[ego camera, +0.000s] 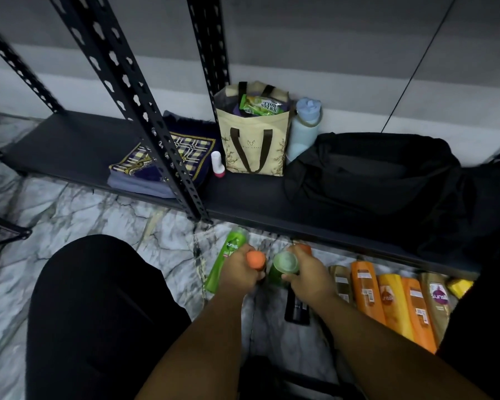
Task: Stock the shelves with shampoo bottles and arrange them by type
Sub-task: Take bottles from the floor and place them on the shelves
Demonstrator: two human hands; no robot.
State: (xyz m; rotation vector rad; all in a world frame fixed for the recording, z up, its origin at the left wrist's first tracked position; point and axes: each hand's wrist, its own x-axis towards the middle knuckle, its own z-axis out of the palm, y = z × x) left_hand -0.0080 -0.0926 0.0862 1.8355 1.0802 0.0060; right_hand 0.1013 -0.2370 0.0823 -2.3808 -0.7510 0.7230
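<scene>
Marble floor (pixel 70 220) before bottom shelf (pixel 243 197): left hand (pixel 238 271) wraps orange-capped bottle (pixel 256 259), right hand (pixel 305 274) wraps green-capped bottle (pixel 285 264), both just before shelf's front edge. Flat along that edge, rightward: orange and gold bottles (pixel 393 298).

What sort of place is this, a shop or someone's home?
Most likely a storeroom or a small shop's back room, though that is not certain. Black slotted metal shelving, shampoo bottles lying in a row on the marble-patterned floor, and a tote bag and water bottle on the lowest shelf suggest it.
</scene>
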